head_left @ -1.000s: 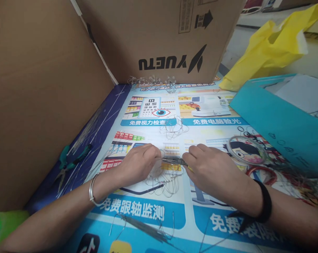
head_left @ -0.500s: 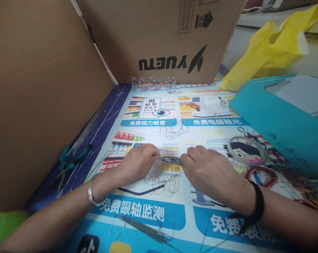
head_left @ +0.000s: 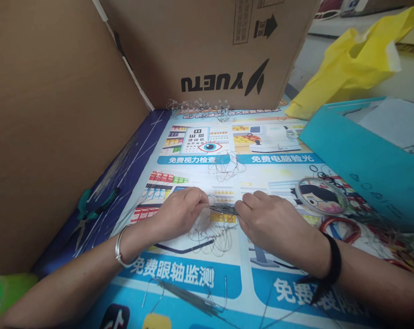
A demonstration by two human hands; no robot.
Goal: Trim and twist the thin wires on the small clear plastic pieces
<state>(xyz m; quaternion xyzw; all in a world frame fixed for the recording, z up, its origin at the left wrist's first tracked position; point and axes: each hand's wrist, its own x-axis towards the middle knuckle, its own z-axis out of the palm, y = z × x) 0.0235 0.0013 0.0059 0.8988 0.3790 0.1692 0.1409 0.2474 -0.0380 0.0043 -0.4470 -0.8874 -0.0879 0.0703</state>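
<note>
My left hand point(head_left: 183, 208) is closed in a pinch on one end of some thin metal wires point(head_left: 222, 209) stretched toward the right. My right hand point(head_left: 267, 214) grips the other end, its fingers wrapped so that the ends are hidden. Below the hands, wire loops point(head_left: 217, 240) spread over the printed sheet point(head_left: 246, 256). A round tangle of wire point(head_left: 226, 165) lies farther back. Nearer to me rests a bundle of straight grey wires point(head_left: 189, 298).
Teal-handled pliers point(head_left: 87, 212) lie at left near loose wires point(head_left: 113, 171). Cardboard walls point(head_left: 207, 50) rise behind and left. At right are a clear round container point(head_left: 321, 196), red-handled scissors point(head_left: 342, 228), a turquoise box point(head_left: 361, 160) and a yellow bag point(head_left: 351, 68). Small wire pieces point(head_left: 200, 106) line the back.
Both hands keep almost the same place and grip. The wires between them have shifted very slightly.
</note>
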